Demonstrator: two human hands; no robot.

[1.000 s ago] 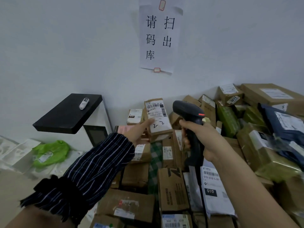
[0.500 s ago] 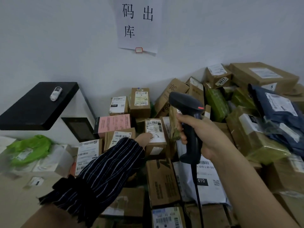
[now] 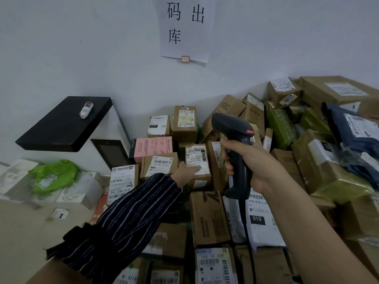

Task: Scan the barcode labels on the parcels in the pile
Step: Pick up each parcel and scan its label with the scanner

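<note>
Right hand (image 3: pixel 253 162): grip closed round the matte black pistol-shaped scanner (image 3: pixel 235 152), red mark near its head. Left hand (image 3: pixel 187 171), striped sleeve, fingers resting flat on a small brown cardboard parcel (image 3: pixel 198 166) with a white barcode label, at 12 o'clock in the pile. At 4 o'clock, a white poly mailer (image 3: pixel 260 218) reads "010".

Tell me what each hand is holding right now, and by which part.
Right hand grips the barcode scanner by its handle. Left hand rests on a small parcel at its label; whether it grips it cannot be told.
</note>
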